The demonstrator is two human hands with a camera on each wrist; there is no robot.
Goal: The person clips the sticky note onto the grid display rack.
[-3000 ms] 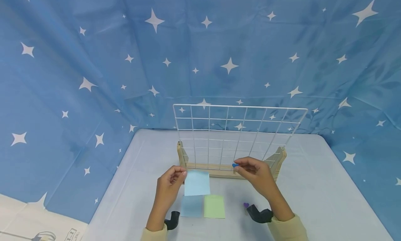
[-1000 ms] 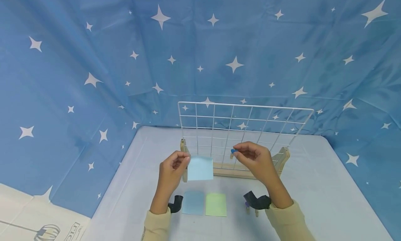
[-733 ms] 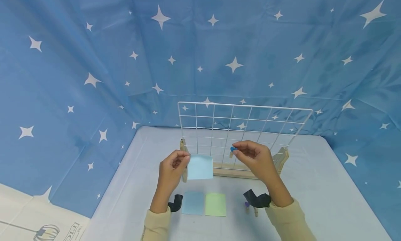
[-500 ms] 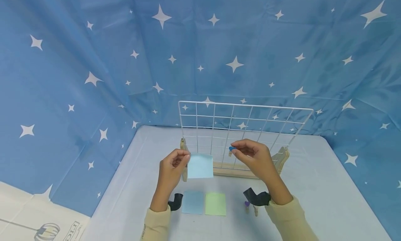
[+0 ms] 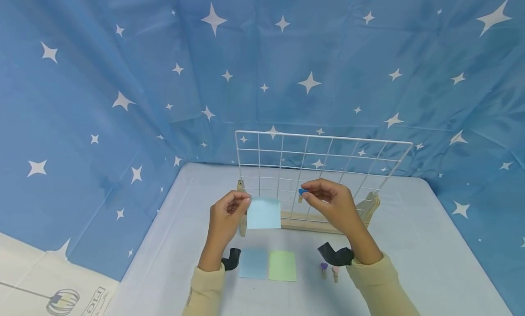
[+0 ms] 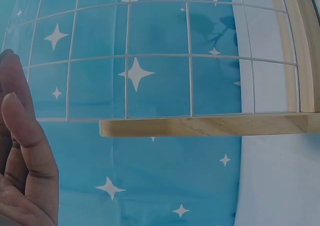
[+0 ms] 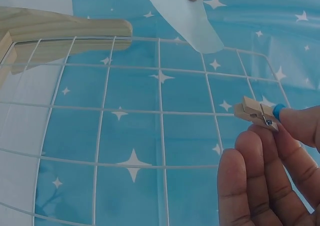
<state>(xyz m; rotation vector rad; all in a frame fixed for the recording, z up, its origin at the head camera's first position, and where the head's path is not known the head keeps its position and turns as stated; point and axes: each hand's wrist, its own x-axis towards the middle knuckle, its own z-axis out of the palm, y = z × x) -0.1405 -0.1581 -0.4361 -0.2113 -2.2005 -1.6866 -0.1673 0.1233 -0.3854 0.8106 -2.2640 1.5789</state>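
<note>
My left hand [image 5: 228, 214] pinches a light blue sticky note [image 5: 264, 213] by its upper left corner, holding it up in front of the white wire grid [image 5: 324, 151]. In the right wrist view that sticky note [image 7: 182, 18] hangs with a curved lower edge near the grid's top. Between thumb and fingers, my right hand [image 5: 334, 205] pinches a small wooden clothespin [image 7: 256, 113] with a blue piece on its end. The clothespin points toward the grid. In the left wrist view only part of my left hand [image 6: 25, 161] shows at the edge.
On the white table [image 5: 164, 270] lie a blue sticky note [image 5: 253, 264] and a green sticky note [image 5: 282, 266]. Right of them are a clothespin with a purple heart [image 5: 324, 266] and a pink-topped clothespin [image 5: 336, 273]. A wooden stand [image 5: 313, 225] supports the grid.
Both hands have risen from low near the table, carrying the sticky note and the clothespin up in front of the grid. Over the last half second they rise only slightly.
</note>
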